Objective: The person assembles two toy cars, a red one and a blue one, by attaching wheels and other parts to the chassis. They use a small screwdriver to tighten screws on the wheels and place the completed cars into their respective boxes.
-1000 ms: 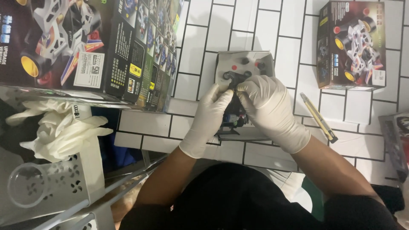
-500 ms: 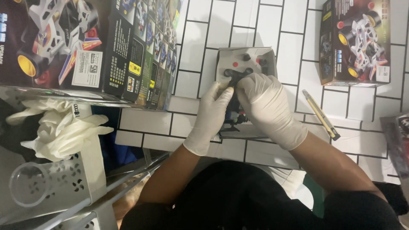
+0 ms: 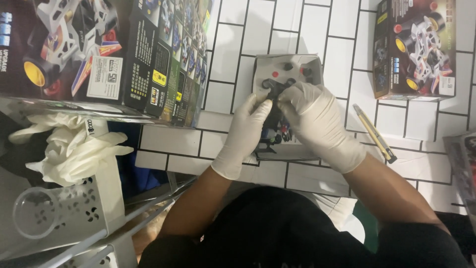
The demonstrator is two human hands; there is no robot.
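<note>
Head view: left hand [image 3: 246, 134] and right hand [image 3: 317, 121], gloved, pinch a small dark toy part [image 3: 274, 89] over its grey tray [image 3: 307, 64]. Fitting seems underway; steady alignment matters.

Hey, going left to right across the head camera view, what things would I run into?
Pile of white gloves → big toy box → left hand → right hand → yellow utility knife → smaller toy box.

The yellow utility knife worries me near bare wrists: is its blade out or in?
Cannot tell. The utility knife lies flat on the tiles beside the right hand; its tip is too small.
</note>
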